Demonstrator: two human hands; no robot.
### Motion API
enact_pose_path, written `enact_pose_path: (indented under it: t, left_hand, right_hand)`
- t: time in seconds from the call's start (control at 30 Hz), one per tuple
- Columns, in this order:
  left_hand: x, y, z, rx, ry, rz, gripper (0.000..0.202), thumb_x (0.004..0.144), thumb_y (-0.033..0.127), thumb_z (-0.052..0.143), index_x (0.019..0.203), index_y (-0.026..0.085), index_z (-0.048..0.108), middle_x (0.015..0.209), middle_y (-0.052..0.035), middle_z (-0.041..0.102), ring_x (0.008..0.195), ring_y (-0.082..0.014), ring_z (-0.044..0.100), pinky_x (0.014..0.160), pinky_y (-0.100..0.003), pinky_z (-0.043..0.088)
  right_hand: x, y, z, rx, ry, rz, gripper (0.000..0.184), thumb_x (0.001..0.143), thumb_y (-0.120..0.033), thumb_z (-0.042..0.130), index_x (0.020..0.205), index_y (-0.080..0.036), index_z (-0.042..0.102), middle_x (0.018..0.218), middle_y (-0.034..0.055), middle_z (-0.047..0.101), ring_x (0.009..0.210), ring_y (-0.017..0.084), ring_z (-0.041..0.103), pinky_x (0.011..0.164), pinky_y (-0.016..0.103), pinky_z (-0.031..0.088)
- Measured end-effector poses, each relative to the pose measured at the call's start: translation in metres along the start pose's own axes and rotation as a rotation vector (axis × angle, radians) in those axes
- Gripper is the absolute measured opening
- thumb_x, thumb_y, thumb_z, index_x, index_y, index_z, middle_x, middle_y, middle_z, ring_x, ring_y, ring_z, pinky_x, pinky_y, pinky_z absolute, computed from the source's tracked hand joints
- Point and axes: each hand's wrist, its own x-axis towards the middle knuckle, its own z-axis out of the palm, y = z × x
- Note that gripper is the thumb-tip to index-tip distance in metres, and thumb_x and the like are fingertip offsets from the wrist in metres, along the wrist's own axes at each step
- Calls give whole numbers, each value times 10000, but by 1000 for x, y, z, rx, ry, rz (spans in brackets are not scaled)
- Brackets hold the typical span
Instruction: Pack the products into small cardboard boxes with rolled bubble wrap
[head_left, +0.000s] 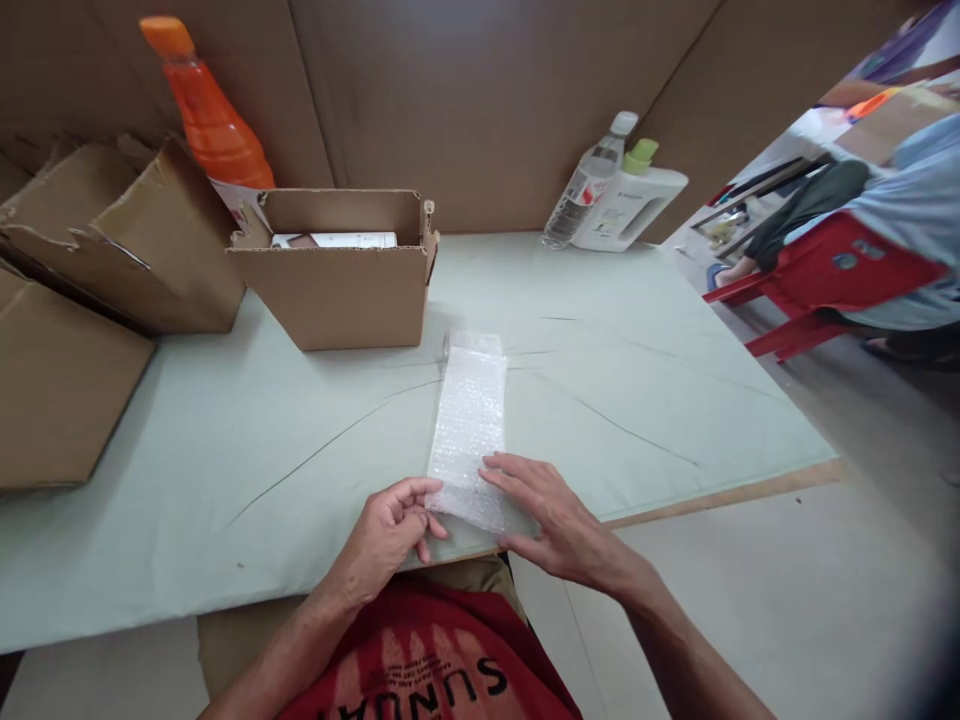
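A strip of clear bubble wrap (471,405), folded or shaped like a narrow pouch, lies lengthwise on the pale green tablecloth in front of me. Its near end reaches close to the table's front edge. At the near left corner, my left hand (390,530) has its fingers curled in, with the wrap's edge at the thumb and index finger. My right hand (551,520) rests along the near right side, fingers apart and fingertips touching the wrap. Whether anything lies inside the wrap I cannot tell.
Beyond the wrap stands an open cardboard box (360,295) with white flat items inside. More cardboard boxes (165,240) are at the left. An orange bottle (217,130), a clear bottle (589,190) and a white jug (630,205) stand along the back. A person sits on a red chair (847,275) at right.
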Motion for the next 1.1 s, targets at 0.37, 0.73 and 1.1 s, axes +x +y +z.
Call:
enact_pose_path:
  t: [0.37, 0.73, 1.1]
  left_hand:
    - [35, 45, 2, 763, 199, 494, 123, 834, 223, 572, 837, 190, 690, 838, -14, 619, 684, -125, 548, 650, -253, 416]
    - [58, 40, 12, 963, 213, 305, 102, 860, 174, 561, 820, 196, 653, 693, 25, 637, 631, -135, 554, 640, -261, 381]
    - [38, 16, -7, 973, 173, 884, 628, 788, 61, 519, 1399, 203, 493, 1352, -135, 582, 1276, -273, 539, 1078, -443, 449]
  right_hand:
    - [33, 9, 21, 81, 409, 328, 244, 950, -310, 579, 1163, -239, 673, 953, 56, 748, 879, 227, 681, 842, 396, 533]
    - [10, -16, 15, -111, 334, -1, 245, 912, -153, 616, 1147, -221, 635, 1117, 95, 711, 1027, 246, 647, 853, 399, 467]
    - [25, 12, 32, -225, 276, -7, 199, 977, -130, 518, 1070, -203, 679, 1065, 70, 756, 959, 219, 648, 832, 385, 444]
